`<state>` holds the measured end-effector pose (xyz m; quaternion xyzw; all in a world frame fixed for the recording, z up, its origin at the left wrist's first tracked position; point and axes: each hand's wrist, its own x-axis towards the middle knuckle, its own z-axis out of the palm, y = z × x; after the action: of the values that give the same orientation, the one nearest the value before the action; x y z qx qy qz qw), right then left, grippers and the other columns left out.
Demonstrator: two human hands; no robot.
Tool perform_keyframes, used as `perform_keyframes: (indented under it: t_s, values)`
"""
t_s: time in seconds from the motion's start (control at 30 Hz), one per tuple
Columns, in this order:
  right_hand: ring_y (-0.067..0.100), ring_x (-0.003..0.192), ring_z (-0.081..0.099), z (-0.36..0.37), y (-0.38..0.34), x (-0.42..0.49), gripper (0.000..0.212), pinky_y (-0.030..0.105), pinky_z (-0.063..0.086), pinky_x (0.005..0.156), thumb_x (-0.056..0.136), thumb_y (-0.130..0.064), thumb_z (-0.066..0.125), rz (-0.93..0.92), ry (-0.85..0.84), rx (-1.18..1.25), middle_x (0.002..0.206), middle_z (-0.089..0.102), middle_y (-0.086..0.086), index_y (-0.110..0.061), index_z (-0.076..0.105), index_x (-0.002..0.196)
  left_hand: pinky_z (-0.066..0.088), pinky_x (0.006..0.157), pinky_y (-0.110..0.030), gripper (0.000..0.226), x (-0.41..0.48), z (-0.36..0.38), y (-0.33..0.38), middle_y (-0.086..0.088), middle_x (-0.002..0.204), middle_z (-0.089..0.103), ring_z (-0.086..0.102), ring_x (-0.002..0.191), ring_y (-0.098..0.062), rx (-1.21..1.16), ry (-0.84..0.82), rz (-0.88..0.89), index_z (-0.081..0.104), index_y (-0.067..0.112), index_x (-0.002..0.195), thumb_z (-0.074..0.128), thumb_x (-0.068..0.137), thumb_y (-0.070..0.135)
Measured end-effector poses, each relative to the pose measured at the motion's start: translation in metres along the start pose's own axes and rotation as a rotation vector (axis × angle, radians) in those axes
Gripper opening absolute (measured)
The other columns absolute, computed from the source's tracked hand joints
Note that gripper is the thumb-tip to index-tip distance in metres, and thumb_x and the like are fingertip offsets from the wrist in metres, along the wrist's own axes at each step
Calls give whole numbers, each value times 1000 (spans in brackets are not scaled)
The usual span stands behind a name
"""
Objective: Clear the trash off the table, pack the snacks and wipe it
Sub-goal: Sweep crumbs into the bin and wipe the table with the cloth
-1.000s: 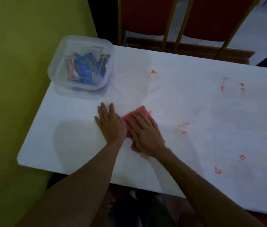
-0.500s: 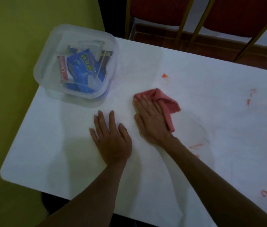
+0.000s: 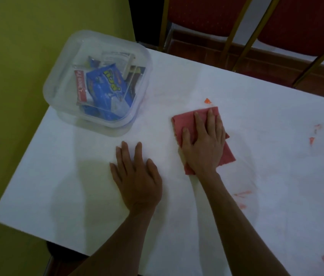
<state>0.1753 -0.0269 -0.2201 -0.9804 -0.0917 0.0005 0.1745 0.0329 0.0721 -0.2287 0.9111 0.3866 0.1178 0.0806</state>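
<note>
Slid the red cloth [image 3: 183, 124] forward and farther from the left hand [image 3: 137, 176] since half a second earlier. Judged mid-wipe on the white counter [image 3: 77, 186]; left the snacks [image 3: 105, 86] packed in the clear tub [image 3: 57, 92] beyond the left hand. Pressed the cloth flat under the right hand [image 3: 205, 144], fingers spread; rested the left hand flat and straight-fingered, holding nothing. Called next for a push just past the right fingertips onto the orange fleck [image 3: 207, 101], then right to the smears [image 3: 312, 139].

The view is dim with a cool bluish cast. Soft grey shadows lie on the white rectangular tabletop [image 3: 177, 226] beside the left hand [image 3: 137, 180] and under the clear plastic lidded box [image 3: 61, 82]. Detail is soft throughout, and the wide lens bows the table's edges.
</note>
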Motion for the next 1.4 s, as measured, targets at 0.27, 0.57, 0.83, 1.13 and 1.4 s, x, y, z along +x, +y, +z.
perform_keyframes:
  t_s: [0.27,0.57,0.83,1.13,1.4]
  values:
    - [25,152,19,5,-44,-30,56,49,21,121,97,-45,46,-534,-167,105,160,33,8,-18,49,146,18,120,-51,49,0,1,-3,-11,160,29,20,151,-28,1,-43,-7,50,15,141,41,96,32]
    - [36,147,28,-2,12,140,52,49,24,120,95,-20,45,-308,-37,-105,154,40,17,-8,44,146,19,120,-51,53,1,-7,1,-8,161,29,20,151,-26,-15,-37,-4,45,23,147,46,95,34]
    - [27,151,22,9,-59,79,58,46,17,124,104,-46,27,-443,-128,-12,160,32,8,-14,38,151,19,120,-51,53,2,-7,-1,-9,161,28,18,152,-26,-15,-50,-8,43,24,147,43,96,36]
    - [27,141,38,-28,51,124,38,42,24,119,102,-24,38,-477,7,4,145,50,12,-14,54,136,20,119,-51,53,-1,-5,1,-9,161,28,19,152,-26,-19,-43,-10,44,24,147,43,95,36]
    - [39,141,36,3,-7,66,48,48,23,120,98,-19,42,-53,144,-5,148,44,23,-1,46,142,21,119,-52,53,1,-6,-2,-8,161,29,20,151,-26,-26,-31,-12,45,24,146,46,94,34]
